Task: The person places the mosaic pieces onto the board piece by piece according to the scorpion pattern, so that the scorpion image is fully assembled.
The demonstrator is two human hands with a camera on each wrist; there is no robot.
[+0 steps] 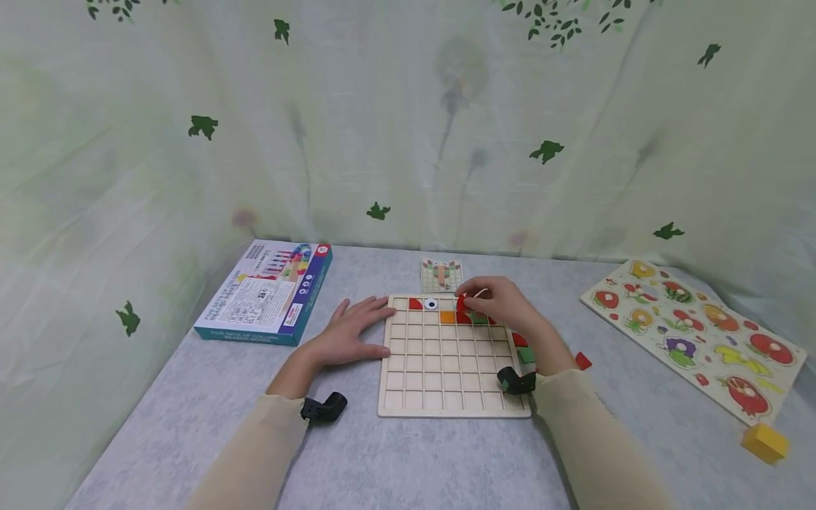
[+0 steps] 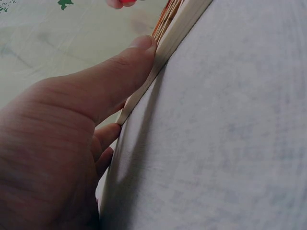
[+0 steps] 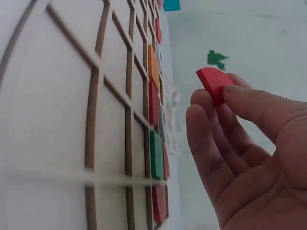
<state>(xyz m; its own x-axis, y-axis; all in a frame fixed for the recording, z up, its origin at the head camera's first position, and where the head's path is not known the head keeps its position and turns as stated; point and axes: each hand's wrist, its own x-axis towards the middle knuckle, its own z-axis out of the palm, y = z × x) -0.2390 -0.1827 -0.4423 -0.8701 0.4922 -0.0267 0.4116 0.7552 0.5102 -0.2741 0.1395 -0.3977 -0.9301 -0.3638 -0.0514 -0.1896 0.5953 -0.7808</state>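
Plainly red, a small, thick, curved-edged piece [image 3: 216, 83] between pinching right fingers [image 3: 202, 132], left fingers [image 1: 372, 316] outspread.

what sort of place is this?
Probably a tabletop play or recording setup, curtained off: leaf-print cloth hangs behind a grey table bearing a gridded wooden board and a fruit-picture board.

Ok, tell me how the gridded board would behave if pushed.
The gridded board would probably feel stiff: its edge looks straight and solid in the left wrist view. Lying flat on the table, it seems apt to slide rather than tip. The left hand, touching its left edge, might resist a push that way.
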